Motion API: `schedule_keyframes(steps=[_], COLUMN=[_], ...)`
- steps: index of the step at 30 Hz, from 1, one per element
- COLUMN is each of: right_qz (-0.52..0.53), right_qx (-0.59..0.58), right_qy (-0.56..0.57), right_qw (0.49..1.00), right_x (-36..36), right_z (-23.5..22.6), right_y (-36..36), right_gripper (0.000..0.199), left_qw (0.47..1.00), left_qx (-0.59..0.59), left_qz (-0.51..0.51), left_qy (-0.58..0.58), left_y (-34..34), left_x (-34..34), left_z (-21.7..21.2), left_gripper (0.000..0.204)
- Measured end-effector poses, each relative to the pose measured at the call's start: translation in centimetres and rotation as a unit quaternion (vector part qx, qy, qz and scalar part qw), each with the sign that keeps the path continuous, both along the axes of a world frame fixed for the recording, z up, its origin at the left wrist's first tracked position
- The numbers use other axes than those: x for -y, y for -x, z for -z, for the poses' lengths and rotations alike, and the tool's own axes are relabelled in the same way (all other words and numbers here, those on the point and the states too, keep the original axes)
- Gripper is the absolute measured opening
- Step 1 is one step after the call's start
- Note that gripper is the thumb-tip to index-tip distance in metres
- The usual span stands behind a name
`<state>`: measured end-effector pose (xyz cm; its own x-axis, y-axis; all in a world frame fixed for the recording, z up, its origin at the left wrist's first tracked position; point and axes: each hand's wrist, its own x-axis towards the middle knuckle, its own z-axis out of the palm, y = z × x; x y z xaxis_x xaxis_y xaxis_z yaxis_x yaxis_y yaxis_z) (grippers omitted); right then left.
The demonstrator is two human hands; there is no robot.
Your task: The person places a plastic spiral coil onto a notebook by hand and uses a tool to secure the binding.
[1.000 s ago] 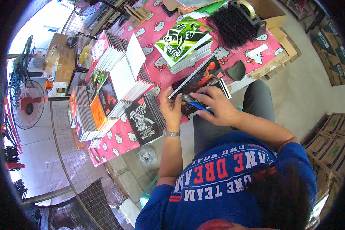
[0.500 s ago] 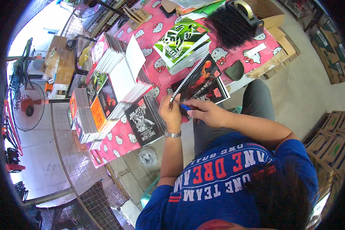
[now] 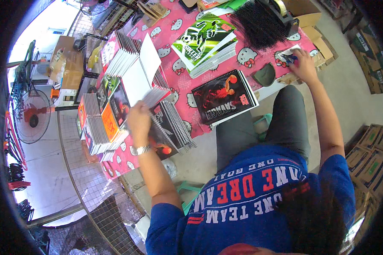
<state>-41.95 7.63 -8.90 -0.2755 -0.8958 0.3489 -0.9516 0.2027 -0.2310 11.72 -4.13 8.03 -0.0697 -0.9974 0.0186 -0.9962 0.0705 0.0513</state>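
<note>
My left hand grips a spiral-bound notebook with a black cover and an orange-red figure, tilted over a stack of black notebooks at the table's near left. My right hand is far to the right, fingers closed around a small blue tool above a white paper slip; the tool's kind is hard to make out. Between my hands, a black notebook with a red basketball player lies on a small pile at the near edge. Behind it rests a stack with green soccer covers.
Bound notebooks and an open white-paged stack fill the left side. A dark curved dish sits near the right edge. Black spiral coils lie by a tape dispenser. Cardboard boxes stand on the floor at right.
My left hand has moved left, carrying the spiral notebook from the middle pile to the black stack. My right hand has moved away to the right with the blue tool.
</note>
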Motion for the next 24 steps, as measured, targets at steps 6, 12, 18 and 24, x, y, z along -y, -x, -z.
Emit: schedule_keyframes(steps=[6,12,18,24], right_qz=[-0.041,0.016,0.051,0.01], right_qx=[0.049,-0.016,-0.001,-0.029], right_qy=[0.147,0.022,-0.016,-0.043], right_qw=[0.987,0.999,0.999,0.999], right_x=[10.5,17.7,19.4,20.0], right_z=[-4.3,-0.6,-0.7,-0.6], right_y=[-0.7,-0.6,-1.8,-0.8], right_gripper=[0.03,0.029,0.02,0.019], left_qw=[0.994,0.984,0.973,0.966], left_qx=[-0.036,0.032,-0.113,-0.129], left_qz=[0.048,-0.165,-0.19,-0.213], left_qy=[0.092,0.065,0.071,0.071], left_y=[-4.9,-4.5,-6.7,-6.9], left_x=[-0.8,-5.8,-8.0,-7.2], left_z=[10.3,8.8,11.4,11.9], left_gripper=[0.042,0.048,0.054,0.058])
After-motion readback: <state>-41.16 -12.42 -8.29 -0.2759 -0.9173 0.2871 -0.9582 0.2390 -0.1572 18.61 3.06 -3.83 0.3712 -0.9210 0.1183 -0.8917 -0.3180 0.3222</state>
